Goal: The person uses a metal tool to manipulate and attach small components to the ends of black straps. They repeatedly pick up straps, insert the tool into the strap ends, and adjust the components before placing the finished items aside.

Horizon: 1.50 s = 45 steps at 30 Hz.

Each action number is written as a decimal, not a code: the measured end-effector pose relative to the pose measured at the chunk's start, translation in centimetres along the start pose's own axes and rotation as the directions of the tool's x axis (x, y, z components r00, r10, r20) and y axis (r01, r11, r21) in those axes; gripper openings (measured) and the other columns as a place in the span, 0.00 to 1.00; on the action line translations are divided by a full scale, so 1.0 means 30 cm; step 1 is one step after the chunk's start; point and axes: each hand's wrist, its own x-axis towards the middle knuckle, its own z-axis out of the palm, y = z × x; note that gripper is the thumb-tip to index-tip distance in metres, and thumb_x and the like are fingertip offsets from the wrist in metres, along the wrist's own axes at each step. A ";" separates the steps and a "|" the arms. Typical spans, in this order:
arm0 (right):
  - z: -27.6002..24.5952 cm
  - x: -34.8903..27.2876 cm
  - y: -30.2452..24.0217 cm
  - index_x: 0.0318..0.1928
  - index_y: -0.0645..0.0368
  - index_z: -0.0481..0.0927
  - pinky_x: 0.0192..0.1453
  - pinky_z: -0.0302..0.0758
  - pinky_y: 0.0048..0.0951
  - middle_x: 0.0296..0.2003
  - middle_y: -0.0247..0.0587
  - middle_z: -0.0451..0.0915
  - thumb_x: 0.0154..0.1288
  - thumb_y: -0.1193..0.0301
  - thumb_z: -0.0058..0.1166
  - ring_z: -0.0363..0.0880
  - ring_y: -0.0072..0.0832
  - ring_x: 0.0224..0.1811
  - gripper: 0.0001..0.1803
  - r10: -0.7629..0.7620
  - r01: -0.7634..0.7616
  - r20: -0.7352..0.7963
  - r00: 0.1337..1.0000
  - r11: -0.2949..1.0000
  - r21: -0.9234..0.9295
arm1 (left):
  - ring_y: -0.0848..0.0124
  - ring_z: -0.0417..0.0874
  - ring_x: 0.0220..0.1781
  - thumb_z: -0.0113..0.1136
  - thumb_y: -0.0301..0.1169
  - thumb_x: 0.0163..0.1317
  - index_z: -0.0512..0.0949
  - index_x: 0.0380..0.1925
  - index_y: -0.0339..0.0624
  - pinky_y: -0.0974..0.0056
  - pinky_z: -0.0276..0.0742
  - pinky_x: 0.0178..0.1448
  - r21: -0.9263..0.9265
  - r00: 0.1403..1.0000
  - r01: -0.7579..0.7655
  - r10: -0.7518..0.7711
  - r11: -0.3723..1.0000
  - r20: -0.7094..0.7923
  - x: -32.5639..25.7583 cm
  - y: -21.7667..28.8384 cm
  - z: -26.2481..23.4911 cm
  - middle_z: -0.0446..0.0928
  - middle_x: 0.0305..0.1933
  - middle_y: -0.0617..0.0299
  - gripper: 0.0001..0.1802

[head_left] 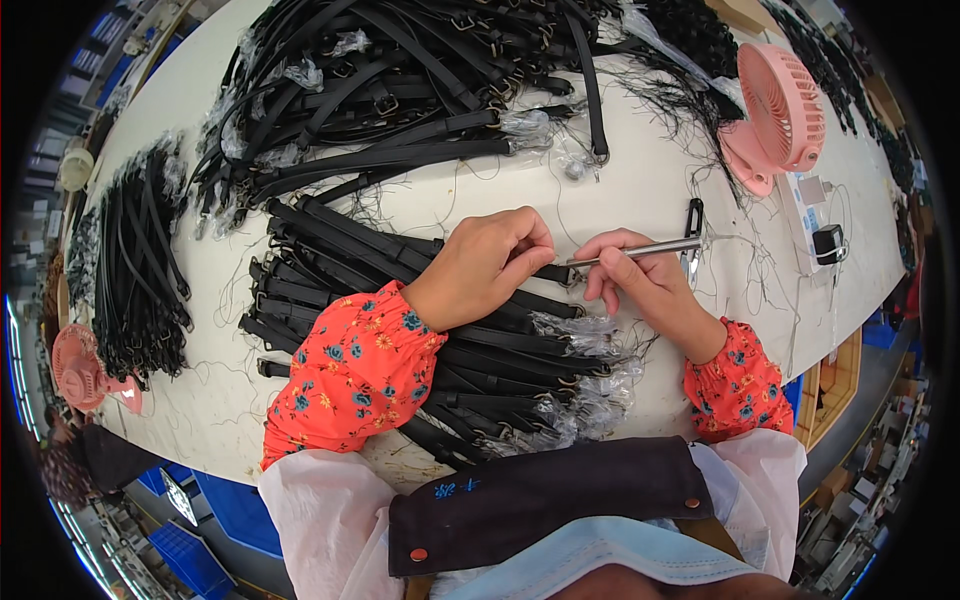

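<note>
- Metal tool (650,248): slim, silver, over the far right edge of the belt row (490,358); tip close beside a belt end.
- Right hand (645,282): fingers wrapped around the tool.
- Left hand (485,262): thumb and fingers pinched together, above the belt row's far side; any thread held, cannot tell.
- Risk: tip might slip, scuffing a belt or pricking left fingertips; cause, their closeness.
- Risk: left sleeve (350,365), over the belt row, could drag belts askew.
- Plastic wraps (610,385): clear, around buckle ends, belt row's right end.
- Blue bins (240,510): below, left of the belt row; contents unclear.
- Tan tray (835,385): right of the belt row, past the tabletop (640,190); contents unclear.
</note>
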 end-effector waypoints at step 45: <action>0.042 -0.009 0.036 0.56 0.66 0.77 0.62 0.75 0.32 0.53 0.49 0.82 0.72 0.81 0.54 0.81 0.33 0.55 0.14 -0.360 0.292 0.000 0.933 0.756 -0.586 | 0.52 0.81 0.47 0.72 0.36 0.51 0.80 0.32 0.42 0.50 0.76 0.51 0.380 0.917 -0.381 0.397 0.843 0.040 0.007 -0.114 0.048 0.80 0.36 0.55 0.13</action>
